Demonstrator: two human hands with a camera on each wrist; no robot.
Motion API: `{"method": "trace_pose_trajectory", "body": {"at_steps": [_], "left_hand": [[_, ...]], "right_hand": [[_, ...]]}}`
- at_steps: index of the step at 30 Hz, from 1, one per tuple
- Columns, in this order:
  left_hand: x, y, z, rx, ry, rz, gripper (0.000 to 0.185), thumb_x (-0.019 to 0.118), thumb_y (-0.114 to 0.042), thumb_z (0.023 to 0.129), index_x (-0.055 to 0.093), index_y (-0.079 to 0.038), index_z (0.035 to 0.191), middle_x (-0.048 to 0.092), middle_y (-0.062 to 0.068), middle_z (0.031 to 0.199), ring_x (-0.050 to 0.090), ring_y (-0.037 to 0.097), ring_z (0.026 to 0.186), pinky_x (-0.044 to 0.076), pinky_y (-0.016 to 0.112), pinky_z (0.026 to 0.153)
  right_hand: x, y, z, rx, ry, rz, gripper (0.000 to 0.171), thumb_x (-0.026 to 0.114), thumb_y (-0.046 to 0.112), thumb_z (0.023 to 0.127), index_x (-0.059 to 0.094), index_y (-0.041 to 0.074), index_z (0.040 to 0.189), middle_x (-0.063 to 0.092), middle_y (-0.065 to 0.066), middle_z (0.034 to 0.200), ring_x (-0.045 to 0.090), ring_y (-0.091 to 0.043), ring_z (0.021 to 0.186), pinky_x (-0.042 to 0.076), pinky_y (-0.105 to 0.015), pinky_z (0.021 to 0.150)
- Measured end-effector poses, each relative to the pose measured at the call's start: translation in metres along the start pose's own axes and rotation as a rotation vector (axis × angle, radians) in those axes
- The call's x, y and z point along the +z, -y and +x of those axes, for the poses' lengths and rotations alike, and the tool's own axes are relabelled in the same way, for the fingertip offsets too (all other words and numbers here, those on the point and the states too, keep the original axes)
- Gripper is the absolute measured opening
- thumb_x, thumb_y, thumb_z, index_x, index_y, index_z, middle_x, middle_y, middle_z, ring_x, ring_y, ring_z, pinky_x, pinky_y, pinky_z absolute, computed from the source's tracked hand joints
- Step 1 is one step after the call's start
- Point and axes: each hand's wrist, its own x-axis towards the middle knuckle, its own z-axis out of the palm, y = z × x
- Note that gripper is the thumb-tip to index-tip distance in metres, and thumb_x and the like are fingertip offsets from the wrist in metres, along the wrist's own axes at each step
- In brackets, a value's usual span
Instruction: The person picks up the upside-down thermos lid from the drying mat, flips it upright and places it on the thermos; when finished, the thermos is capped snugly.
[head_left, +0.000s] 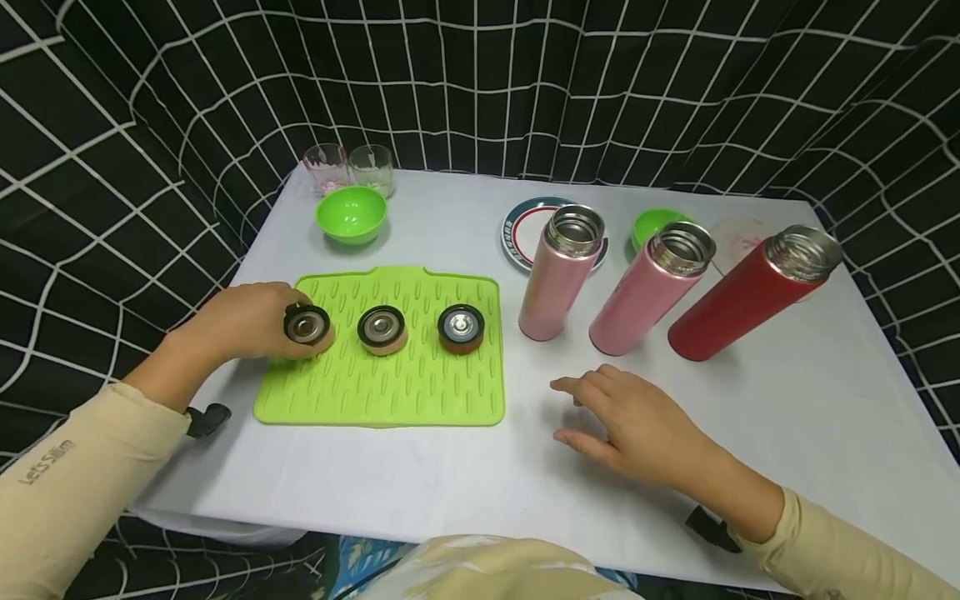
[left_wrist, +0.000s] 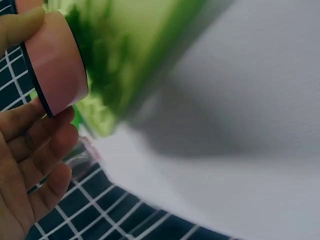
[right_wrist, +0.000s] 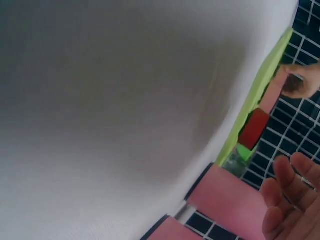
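the right hand [head_left: 630,421] hovers nearest, just over the white table [head_left: 750,433], palm down, fingers loosely spread and holding nothing; it points toward the three open flasks. farther off, the left hand [head_left: 243,321] grips the leftmost pink lid [head_left: 308,326] at the left edge of the green mat [head_left: 382,392], fingers and thumb curled round its side. the lid lies tipped, its inner face toward the camera, its short axis roughly level. two more lids, a second pink lid [head_left: 382,330] and a red lid [head_left: 461,328], sit in a row to its right. beyond stand a pink flask [head_left: 558,275], another pink flask [head_left: 648,290] and a red flask [head_left: 750,296], mouths open.
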Motion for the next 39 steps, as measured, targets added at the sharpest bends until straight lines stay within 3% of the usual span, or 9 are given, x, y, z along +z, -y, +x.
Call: {"method": "trace_pose_trajectory", "body": {"at_steps": [5, 9, 17, 25, 27, 29, 33, 35, 39], "left_hand": [[-0.016, -0.035, -0.004, 0.101, -0.110, 0.008, 0.058, 0.076, -0.067, 0.069, 0.069, -0.018, 0.099, 0.059, -0.004, 0.087, 0.053, 0.017, 0.070, 0.046, 0.038, 0.062], [-0.025, -0.092, -0.006, 0.331, -0.183, 0.021, 0.057, 0.082, -0.055, 0.064, 0.069, -0.015, 0.102, 0.058, -0.007, 0.086, 0.055, 0.013, 0.071, 0.049, 0.036, 0.064], [-0.030, -0.203, -0.011, 0.712, -0.233, 0.154, 0.051, 0.080, -0.051, 0.064, 0.064, -0.014, 0.096, 0.052, -0.007, 0.083, 0.052, 0.011, 0.073, 0.045, 0.031, 0.065], [-0.025, -0.224, -0.009, 0.764, -0.261, 0.172, 0.055, 0.079, -0.055, 0.066, 0.061, -0.015, 0.098, 0.047, -0.006, 0.083, 0.047, 0.012, 0.075, 0.043, 0.031, 0.065], [-0.023, -0.223, -0.009, 0.694, -0.222, 0.083, 0.072, 0.078, -0.065, 0.065, 0.060, -0.014, 0.113, 0.050, -0.007, 0.093, 0.050, 0.010, 0.082, 0.046, 0.030, 0.070], [-0.022, -0.220, -0.009, 0.590, -0.150, -0.078, 0.086, 0.075, -0.072, 0.065, 0.055, -0.014, 0.125, 0.052, -0.008, 0.101, 0.052, 0.010, 0.087, 0.047, 0.029, 0.074], [-0.019, -0.217, -0.004, 0.442, -0.036, -0.534, 0.083, 0.079, -0.069, 0.064, 0.058, -0.017, 0.125, 0.059, -0.012, 0.102, 0.057, 0.009, 0.086, 0.052, 0.028, 0.072], [-0.019, -0.218, -0.002, 0.436, -0.016, -0.698, 0.072, 0.086, -0.058, 0.064, 0.062, -0.020, 0.121, 0.063, -0.013, 0.100, 0.060, 0.011, 0.084, 0.054, 0.030, 0.071], [-0.026, -0.220, 0.003, 0.482, -0.107, -0.790, 0.064, 0.091, -0.046, 0.063, 0.065, -0.023, 0.118, 0.065, -0.015, 0.100, 0.060, 0.010, 0.085, 0.053, 0.033, 0.074]], "right_hand": [[-0.001, 0.000, 0.005, 0.058, -0.064, 0.002, 0.034, 0.071, 0.045, 0.087, 0.063, 0.018, 0.106, 0.054, 0.008, 0.085, 0.051, -0.007, 0.072, 0.046, -0.028, 0.061], [-0.006, 0.010, 0.012, 0.117, -0.061, 0.041, 0.030, 0.070, 0.045, 0.087, 0.065, 0.020, 0.102, 0.056, 0.009, 0.084, 0.052, -0.006, 0.072, 0.046, -0.027, 0.059], [-0.009, 0.041, 0.051, 0.474, 0.145, 0.577, 0.047, 0.060, 0.057, 0.091, 0.061, 0.019, 0.120, 0.067, 0.009, 0.089, 0.061, -0.011, 0.080, 0.049, -0.034, 0.070], [-0.009, 0.039, 0.054, 0.597, 0.123, 0.766, 0.034, 0.068, 0.046, 0.089, 0.061, 0.014, 0.098, 0.064, 0.001, 0.075, 0.060, -0.018, 0.074, 0.046, -0.032, 0.062], [-0.011, 0.038, 0.053, 0.538, 0.038, 0.760, 0.030, 0.072, 0.040, 0.088, 0.060, 0.014, 0.099, 0.065, 0.002, 0.079, 0.062, -0.016, 0.076, 0.048, -0.031, 0.064], [-0.013, 0.035, 0.052, 0.354, -0.097, 0.646, 0.027, 0.073, 0.032, 0.088, 0.061, 0.013, 0.102, 0.067, 0.003, 0.086, 0.063, -0.014, 0.079, 0.051, -0.030, 0.068], [-0.019, 0.028, 0.053, -0.167, -0.461, 0.163, 0.022, 0.066, 0.018, 0.089, 0.064, 0.003, 0.105, 0.067, -0.004, 0.097, 0.067, -0.019, 0.084, 0.056, -0.032, 0.073], [-0.023, 0.026, 0.056, -0.328, -0.606, -0.019, 0.021, 0.062, 0.016, 0.091, 0.065, -0.001, 0.104, 0.067, -0.009, 0.099, 0.067, -0.024, 0.086, 0.056, -0.036, 0.074], [-0.022, 0.022, 0.061, -0.340, -0.752, -0.005, 0.026, 0.065, 0.019, 0.092, 0.063, -0.004, 0.105, 0.065, -0.017, 0.106, 0.064, -0.033, 0.095, 0.052, -0.041, 0.082]]}}
